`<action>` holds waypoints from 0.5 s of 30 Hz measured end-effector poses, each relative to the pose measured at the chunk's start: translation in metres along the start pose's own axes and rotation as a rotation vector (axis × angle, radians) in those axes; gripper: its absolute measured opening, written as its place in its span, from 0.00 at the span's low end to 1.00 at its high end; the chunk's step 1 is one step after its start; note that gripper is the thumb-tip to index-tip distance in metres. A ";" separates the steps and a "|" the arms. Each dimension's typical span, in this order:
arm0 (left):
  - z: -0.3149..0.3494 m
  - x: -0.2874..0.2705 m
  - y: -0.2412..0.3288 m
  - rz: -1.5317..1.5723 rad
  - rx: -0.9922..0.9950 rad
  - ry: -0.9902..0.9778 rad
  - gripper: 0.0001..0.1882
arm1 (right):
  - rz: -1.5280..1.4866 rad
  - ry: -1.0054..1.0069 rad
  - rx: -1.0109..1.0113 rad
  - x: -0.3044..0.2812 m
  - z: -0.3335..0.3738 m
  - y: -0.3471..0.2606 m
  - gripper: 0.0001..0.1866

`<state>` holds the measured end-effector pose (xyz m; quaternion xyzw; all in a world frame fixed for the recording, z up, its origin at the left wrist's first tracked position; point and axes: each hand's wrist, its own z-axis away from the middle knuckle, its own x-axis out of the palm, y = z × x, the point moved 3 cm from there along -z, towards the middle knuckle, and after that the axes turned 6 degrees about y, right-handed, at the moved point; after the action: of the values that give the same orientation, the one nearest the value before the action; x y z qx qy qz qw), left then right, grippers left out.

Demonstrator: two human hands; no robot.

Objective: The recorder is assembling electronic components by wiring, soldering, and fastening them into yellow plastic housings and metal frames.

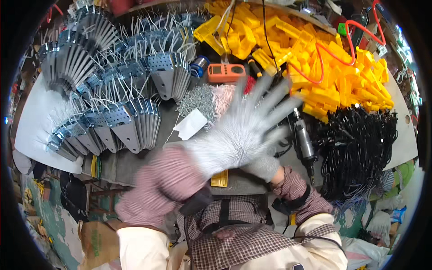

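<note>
My left hand (238, 130), in a pale grey knit glove, stretches across the middle of the bench toward the upper right. Its fingers are spread and blurred by motion, and nothing shows in them. Beneath it is my right hand (263, 168), also gloved, with its fingers hidden behind the left. A small yellow plastic piece (219, 178) lies on the bench just below the hands. Right of them is a grey and black power screwdriver (303, 137), its bit pointing toward me. A white paper piece (191, 124) lies left of my left hand, beside a pile of small screws (197, 101).
Rows of grey metal brackets with white wires (123, 123) fill the left side. Yellow plastic housings (342, 76) are heaped at far right, above a bundle of black cables (357, 153). An orange meter (226, 73) and a blue spool (199, 66) stand behind the screws. A red coiled hose (321, 63) crosses the heap.
</note>
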<state>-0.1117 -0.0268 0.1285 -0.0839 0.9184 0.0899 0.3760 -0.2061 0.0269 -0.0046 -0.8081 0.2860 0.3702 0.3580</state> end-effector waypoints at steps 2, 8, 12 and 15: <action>0.021 0.003 0.002 0.072 -0.045 -0.148 0.39 | -0.487 0.190 0.296 -0.023 -0.019 -0.030 0.31; -0.021 -0.020 0.007 0.024 -0.050 -0.121 0.36 | -0.155 -0.141 0.180 -0.024 -0.020 -0.017 0.23; 0.022 0.014 -0.007 0.030 -0.129 -0.262 0.38 | -0.051 -0.081 0.151 -0.015 -0.020 -0.021 0.30; 0.008 -0.009 -0.019 0.405 -0.171 -0.062 0.39 | -0.212 0.066 0.146 -0.015 -0.021 0.017 0.13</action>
<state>-0.0954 -0.0429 0.1270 0.0734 0.8936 0.2436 0.3699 -0.2192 0.0035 0.0111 -0.8173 0.2366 0.2818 0.4435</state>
